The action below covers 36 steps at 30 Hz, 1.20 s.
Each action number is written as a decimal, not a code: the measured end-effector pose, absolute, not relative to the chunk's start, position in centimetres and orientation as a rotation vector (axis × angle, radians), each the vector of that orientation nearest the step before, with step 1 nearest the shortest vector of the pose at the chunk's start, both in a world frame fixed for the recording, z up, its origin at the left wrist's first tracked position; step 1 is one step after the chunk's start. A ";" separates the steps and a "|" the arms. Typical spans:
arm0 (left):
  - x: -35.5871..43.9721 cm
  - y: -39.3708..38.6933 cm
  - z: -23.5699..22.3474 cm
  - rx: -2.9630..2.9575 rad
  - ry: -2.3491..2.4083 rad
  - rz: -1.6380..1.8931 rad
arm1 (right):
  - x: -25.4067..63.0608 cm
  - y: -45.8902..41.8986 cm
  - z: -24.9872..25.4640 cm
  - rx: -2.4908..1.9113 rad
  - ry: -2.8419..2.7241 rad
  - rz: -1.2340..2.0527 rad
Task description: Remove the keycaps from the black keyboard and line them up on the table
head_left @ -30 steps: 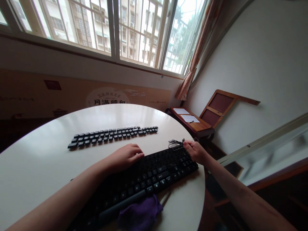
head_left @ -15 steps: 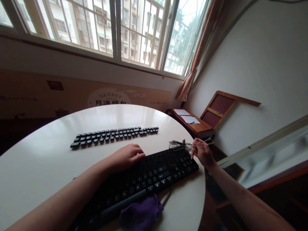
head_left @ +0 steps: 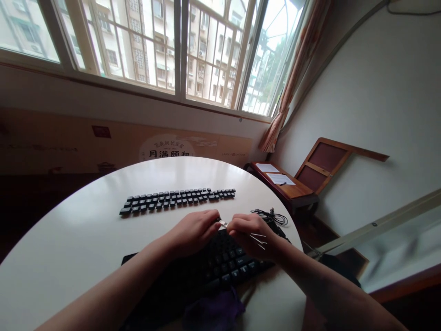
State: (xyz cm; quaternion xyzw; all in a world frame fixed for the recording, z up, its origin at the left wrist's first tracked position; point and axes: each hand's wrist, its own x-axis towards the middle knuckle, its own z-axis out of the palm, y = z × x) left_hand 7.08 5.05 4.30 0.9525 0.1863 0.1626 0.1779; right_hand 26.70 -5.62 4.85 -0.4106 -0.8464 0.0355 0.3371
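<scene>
Above the black keyboard, my two hands meet. My right hand is closed around a wire keycap puller; its thin wires stick out behind the fist. A small pale piece shows between the hands. The fingers of my left hand are pinched beside it, with a small dark bit at their tips that I cannot make out. The keyboard's upper rows are bare of caps, while lower keys keep theirs. Loose black keycaps lie in rows behind it.
A coiled black cable lies at the keyboard's far right corner. A purple cloth is at the near edge of the round white table. Beyond the table, a wooden chair bears papers and a pen.
My right hand has moved left from the keyboard's right end, with the puller, to meet my left hand. My left hand has lifted and its fingers have closed. The view has shifted slightly.
</scene>
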 end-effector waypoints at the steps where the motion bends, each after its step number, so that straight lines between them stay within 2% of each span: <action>1: 7.1 5.0 4.3 2.683 0.528 0.452 | 26.9 -5.7 4.8 -1.080 -2.208 0.089; 7: 7.1 5.2 4.0 2.599 0.533 0.414 | 27.4 -6.7 5.7 -1.211 -2.099 -0.246; 15: 7.2 5.0 3.4 2.520 0.445 0.415 | 27.1 -4.1 4.1 -1.185 -2.323 -0.309; 19: 7.2 5.0 3.3 2.501 0.396 0.425 | 26.9 -3.7 4.0 -1.127 -2.304 -0.209; 22: 7.2 5.2 3.2 2.487 0.540 0.400 | 28.3 -2.8 4.2 -1.169 -2.266 -0.117; 28: 7.1 6.0 2.9 2.516 0.845 0.253 | 36.9 2.6 3.0 -1.681 -1.940 0.129; 36: 6.9 6.0 2.8 2.572 0.801 0.243 | 40.8 7.6 -0.3 -1.814 -1.862 0.322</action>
